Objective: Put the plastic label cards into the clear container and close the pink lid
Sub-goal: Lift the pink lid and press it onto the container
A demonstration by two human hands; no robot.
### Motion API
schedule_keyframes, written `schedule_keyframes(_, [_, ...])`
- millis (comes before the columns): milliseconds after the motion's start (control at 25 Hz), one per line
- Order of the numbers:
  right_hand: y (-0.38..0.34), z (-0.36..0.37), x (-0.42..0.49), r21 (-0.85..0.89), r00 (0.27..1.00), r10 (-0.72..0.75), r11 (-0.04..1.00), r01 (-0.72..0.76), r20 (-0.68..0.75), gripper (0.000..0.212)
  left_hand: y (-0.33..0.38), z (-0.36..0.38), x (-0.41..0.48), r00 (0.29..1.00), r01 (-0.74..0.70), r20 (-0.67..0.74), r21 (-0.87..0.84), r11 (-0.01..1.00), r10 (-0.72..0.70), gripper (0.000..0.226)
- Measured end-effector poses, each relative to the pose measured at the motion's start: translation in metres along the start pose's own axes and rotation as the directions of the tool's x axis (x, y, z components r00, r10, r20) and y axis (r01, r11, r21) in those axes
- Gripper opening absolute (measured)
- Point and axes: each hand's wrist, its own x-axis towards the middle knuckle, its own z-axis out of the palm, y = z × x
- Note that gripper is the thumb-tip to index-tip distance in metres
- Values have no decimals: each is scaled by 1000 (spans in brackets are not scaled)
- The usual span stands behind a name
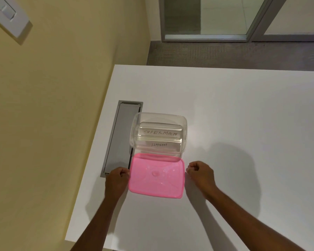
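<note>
A clear container (184, 124) stands on the white table with two label cards inside: one reads SUPERMAN (159, 132), the other ELEPHANT (159, 144) nearer me. The pink lid (156, 175) lies flat on the table just in front of the container. My left hand (117, 180) is at the lid's left edge with fingers curled, touching or pinching the rim. My right hand (200, 173) is at the lid's right edge, fingers curled the same way. Whether either hand truly grips the rim is hard to tell.
A grey cable tray cover (120, 138) is set into the table (243, 115) left of the container. The table's left edge runs close to a yellow wall (62, 105). Beyond the far edge lie carpet and a glass door (225, 19).
</note>
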Motion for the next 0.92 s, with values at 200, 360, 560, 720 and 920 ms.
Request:
schedule_keyframes(200, [9,17,-10,-130,998,-49,990,53,36,18,-3,6,-3,999,20,-26,-9,1000,-21,22])
schedule_keyframes(360, [9,9,-19,-197,982,-164,964,179,93,19,-9,0,-9,999,37,-37,-48,998,-39,19])
schedule_keyframes(560, [12,-18,-46,-195,917,-383,896,399,114,45,-22,-19,-22,990,129,79,-238,963,-113,19])
schedule_keyframes(720, [12,-37,-63,-225,754,-643,721,655,133,45,-21,-34,-33,981,188,124,-408,893,-150,13])
schedule_keyframes(920, [-7,-46,-77,-119,757,-651,749,652,57,29,-8,-55,-36,978,205,150,-638,742,-142,18])
